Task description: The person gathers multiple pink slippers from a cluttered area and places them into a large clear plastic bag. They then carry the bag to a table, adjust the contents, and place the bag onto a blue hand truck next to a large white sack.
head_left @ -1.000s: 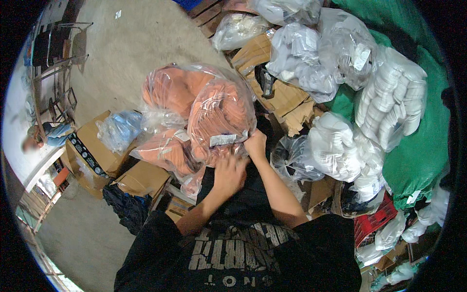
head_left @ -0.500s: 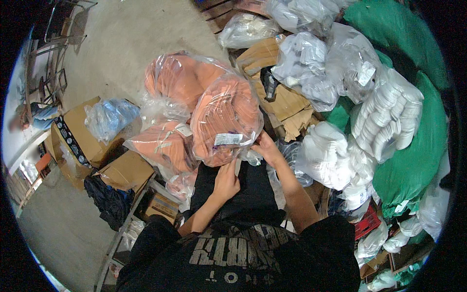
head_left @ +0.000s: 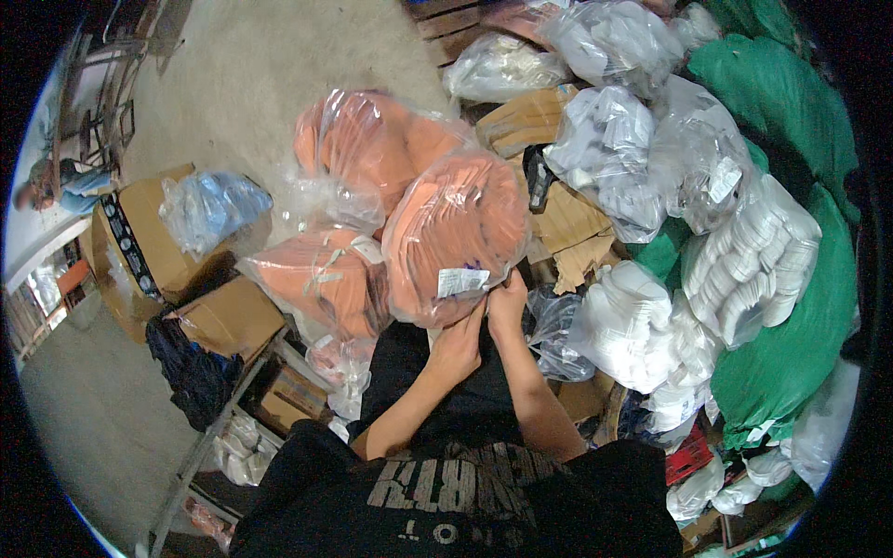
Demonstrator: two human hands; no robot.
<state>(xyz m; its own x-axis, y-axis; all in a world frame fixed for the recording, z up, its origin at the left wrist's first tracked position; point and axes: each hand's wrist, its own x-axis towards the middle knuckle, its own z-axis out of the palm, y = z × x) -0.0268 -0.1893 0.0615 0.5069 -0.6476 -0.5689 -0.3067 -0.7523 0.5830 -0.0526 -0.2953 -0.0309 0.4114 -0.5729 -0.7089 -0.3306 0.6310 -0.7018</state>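
A clear plastic bag (head_left: pixel 456 223) packed with stacked orange fabric-like pieces rests before me, with a white label (head_left: pixel 462 282) near its near edge. My left hand (head_left: pixel 458 346) is closed at the bag's near end, below the label. Close beside it, my right hand (head_left: pixel 507 303) pinches the plastic at the bag's near right corner. The fingertips of both hands are partly hidden by the bag. Touching this bag are two more clear bags of orange pieces, one at the far side (head_left: pixel 363 139) and one on the left (head_left: pixel 316 279).
Open cardboard boxes (head_left: pixel 233 321) stand on the left, one topped by a bluish plastic bag (head_left: pixel 214 212). Flattened cardboard (head_left: pixel 567 223) lies right of the orange bags. Further right are white-filled bags (head_left: pixel 628 321) and large green sacks (head_left: pixel 791 335). A person (head_left: pixel 74 186) is at the far left.
My right hand has come in toward my left, so the two now sit side by side at the bag's near edge. The whole view has shifted slightly.
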